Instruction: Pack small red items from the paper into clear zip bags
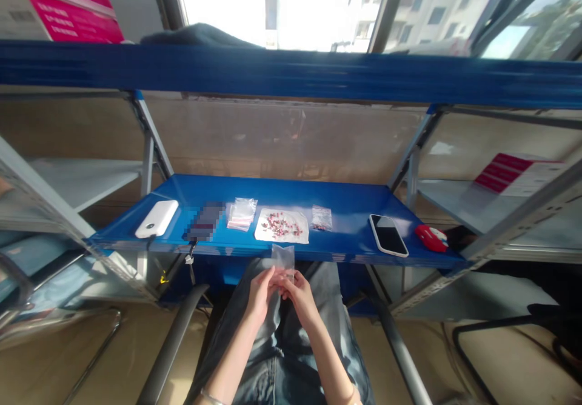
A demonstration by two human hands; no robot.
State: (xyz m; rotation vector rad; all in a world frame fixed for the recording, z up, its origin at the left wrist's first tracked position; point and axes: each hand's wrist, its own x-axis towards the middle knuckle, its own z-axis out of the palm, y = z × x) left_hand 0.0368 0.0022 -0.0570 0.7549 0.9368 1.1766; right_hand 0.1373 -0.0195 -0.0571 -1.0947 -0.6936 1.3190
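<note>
Both my hands meet over my lap, just in front of the shelf edge. Between my left hand [262, 287] and my right hand [297, 290] is a small clear plastic bag [283, 256], standing upright with its far end rising above my fingers. The fingers of both hands are closed on its near edge. Beyond the bag, a white sheet [264, 233] carries many small red and dark pieces [282, 224]. Left of the sheet lies a stack of clear zip bags [242, 213]. To its right is a bag with small dark red pieces inside [322, 218].
On the blue shelf [350, 205] lie a white power bank [157, 218], a blurred dark device [205, 222] with a cable, a phone [388, 235] and a red pouch [431, 237]. Metal posts flank the shelf. Chair armrests [175, 344] stand beside my legs.
</note>
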